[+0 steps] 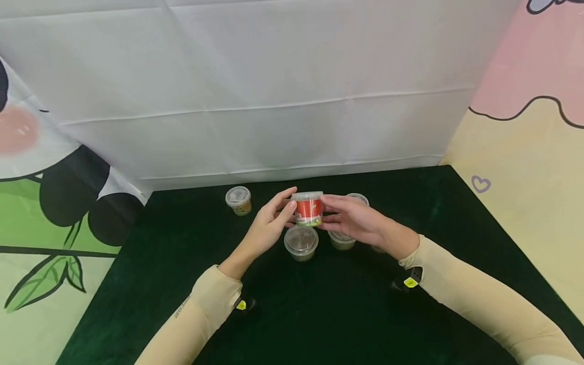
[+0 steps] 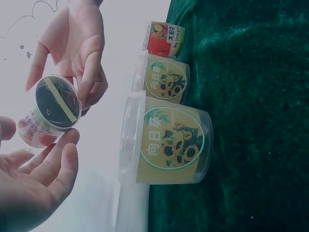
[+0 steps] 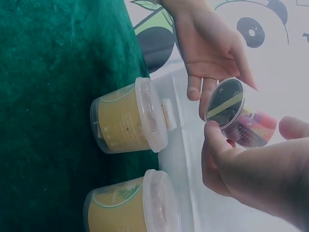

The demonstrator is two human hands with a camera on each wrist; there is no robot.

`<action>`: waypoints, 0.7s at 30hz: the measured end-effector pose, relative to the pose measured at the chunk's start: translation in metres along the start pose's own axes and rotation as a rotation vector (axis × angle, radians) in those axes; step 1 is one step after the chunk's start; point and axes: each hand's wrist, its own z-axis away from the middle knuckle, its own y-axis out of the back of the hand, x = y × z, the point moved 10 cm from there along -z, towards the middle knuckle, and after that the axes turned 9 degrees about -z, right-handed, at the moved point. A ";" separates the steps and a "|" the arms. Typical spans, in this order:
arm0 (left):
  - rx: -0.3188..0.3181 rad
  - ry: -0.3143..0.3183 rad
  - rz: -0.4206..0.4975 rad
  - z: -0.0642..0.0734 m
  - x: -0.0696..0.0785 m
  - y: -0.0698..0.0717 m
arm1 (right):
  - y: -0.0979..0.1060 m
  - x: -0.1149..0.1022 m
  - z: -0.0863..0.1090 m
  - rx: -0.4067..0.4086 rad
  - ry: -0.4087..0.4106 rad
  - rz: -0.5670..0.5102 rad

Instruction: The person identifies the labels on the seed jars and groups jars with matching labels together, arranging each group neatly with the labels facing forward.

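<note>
A small clear plastic cup with a red label (image 1: 308, 209) is held up over the table between both hands. My left hand (image 1: 269, 223) grips its left side with thumb and fingers. From the right, my right hand (image 1: 358, 220) pinches it between thumb and fingers. Both wrist views show the cup's dark base (image 2: 59, 102) with a pale yellow strip across it. Just below the cup in the head view stands a lidded tub (image 1: 301, 243). Another lidded tub (image 1: 342, 240) is partly hidden by my right hand.
A lidded tub (image 1: 238, 201) stands at the back left of the dark green cloth (image 1: 319, 314). Behind my right hand, another lid (image 1: 358, 198) shows. The left wrist view has sunflower-labelled tubs (image 2: 171, 140) in a row with a red cup (image 2: 165, 40). A white fabric wall (image 1: 274, 137) rises behind.
</note>
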 end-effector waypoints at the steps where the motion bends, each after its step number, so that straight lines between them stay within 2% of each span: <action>1: -0.004 0.004 0.001 0.000 0.000 -0.001 | 0.000 0.000 0.000 -0.002 -0.002 0.003; 11: -0.017 0.021 0.007 0.000 -0.007 -0.004 | 0.002 0.005 0.000 -0.008 -0.015 0.008; 21: -0.015 0.001 0.017 -0.003 -0.006 -0.004 | 0.006 0.001 -0.002 -0.014 -0.019 0.009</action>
